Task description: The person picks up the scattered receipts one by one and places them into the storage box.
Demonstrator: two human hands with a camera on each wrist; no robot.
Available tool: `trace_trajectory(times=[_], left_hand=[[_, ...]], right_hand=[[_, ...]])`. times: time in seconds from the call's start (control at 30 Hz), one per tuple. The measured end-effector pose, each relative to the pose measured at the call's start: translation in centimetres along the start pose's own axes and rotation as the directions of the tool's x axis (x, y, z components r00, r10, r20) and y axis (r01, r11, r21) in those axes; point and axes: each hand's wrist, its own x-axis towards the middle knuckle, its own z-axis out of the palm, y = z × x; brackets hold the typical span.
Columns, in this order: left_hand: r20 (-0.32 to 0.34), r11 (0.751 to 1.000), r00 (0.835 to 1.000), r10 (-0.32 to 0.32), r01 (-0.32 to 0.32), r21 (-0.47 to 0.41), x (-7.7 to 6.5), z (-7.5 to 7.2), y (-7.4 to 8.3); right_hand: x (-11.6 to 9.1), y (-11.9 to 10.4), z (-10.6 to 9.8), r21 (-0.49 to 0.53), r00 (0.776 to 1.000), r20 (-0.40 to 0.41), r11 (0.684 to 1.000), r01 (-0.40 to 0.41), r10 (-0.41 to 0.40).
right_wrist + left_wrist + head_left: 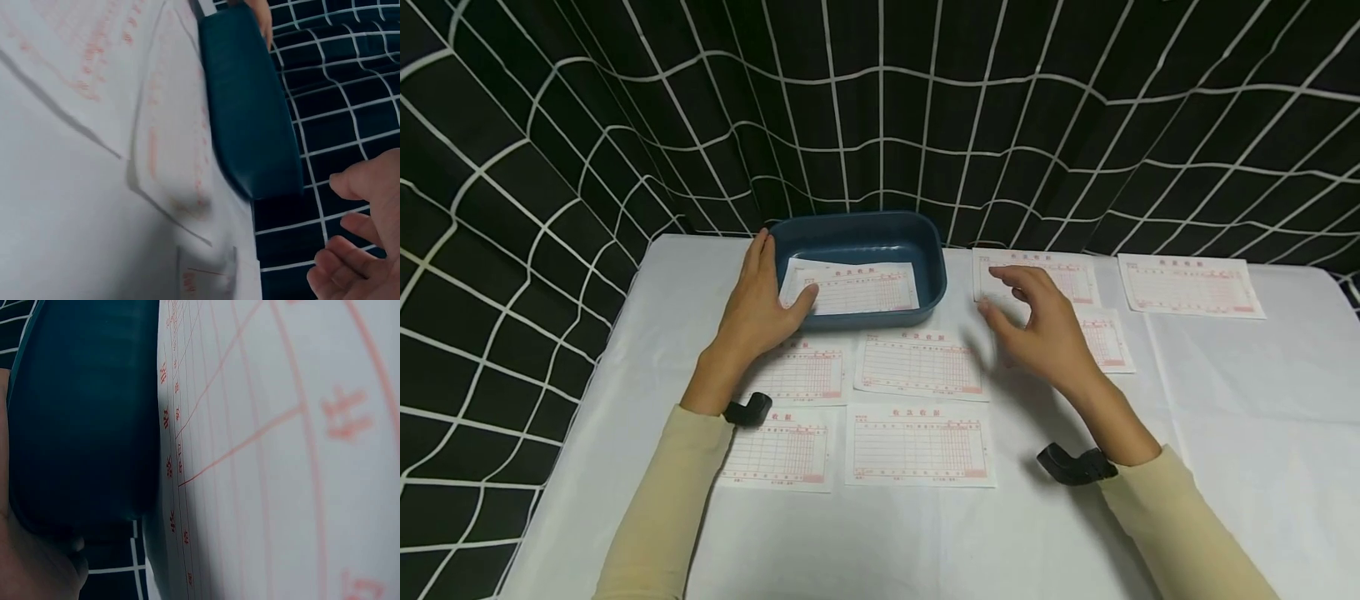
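Note:
My left hand [758, 300] rests at the left end of a dark blue plastic basin [931, 310]. Its fingers lie straight along the left rim, and the thumb reaches over the front corner. Inside the basin lies a small stack of printed receipt slips [865, 292] with red lines. My right hand [1041, 329] hovers above the table to the right, thumb and fingers apart, with nothing between them. Below it in the head view are an upper receipt slip [1071, 279] and a lower slip [1108, 342], both partly hidden by the hand.
Four-cornered receipt slips lie in front of the basin, including one middle slip [921, 362] and one nearest slip [920, 446]. Another slip [1191, 286] lies at the far right. A white cloth [895, 542] covers the table; a black-and-white grid curtain [880, 108] hangs behind it.

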Motion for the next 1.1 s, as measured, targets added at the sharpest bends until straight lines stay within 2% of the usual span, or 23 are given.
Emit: trace_trajectory(times=[0.2, 0.4, 0.67, 0.87, 1.1], left_hand=[[0.002, 1.0, 1.0, -0.002, 0.002, -0.007, 0.0, 0.0, 0.1], [0.0, 1.0, 1.0, 0.0, 0.0, 0.003, 0.0, 0.0, 0.0], [0.004, 1.0, 1.0, 0.004, -0.004, 0.002, 0.1, 0.2, 0.1], [0.01, 1.0, 1.0, -0.008, 0.008, 0.006, 0.2, 0.2, 0.3], [0.012, 1.0, 1.0, -0.008, 0.008, 0.012, 0.2, -0.1, 0.1]], right_hand=[[-1.6, 0.3, 0.6, -0.04, 0.999, 0.03, 0.999, 0.026, -0.024], [-2.8, 0.3, 1.8, -0.065, 0.992, 0.115, 0.996, 0.056, -0.048], [-4.6, 0.2, 3.5, -0.136, 0.974, 0.22, 0.991, -0.015, 0.045], [-5.1, 0.4, 4.2, -0.214, 0.975, 0.214, 0.977, -0.013, 0.059], [-5.3, 0.3, 4.6, -0.227, 0.975, 0.209, 0.973, -0.028, 0.077]])
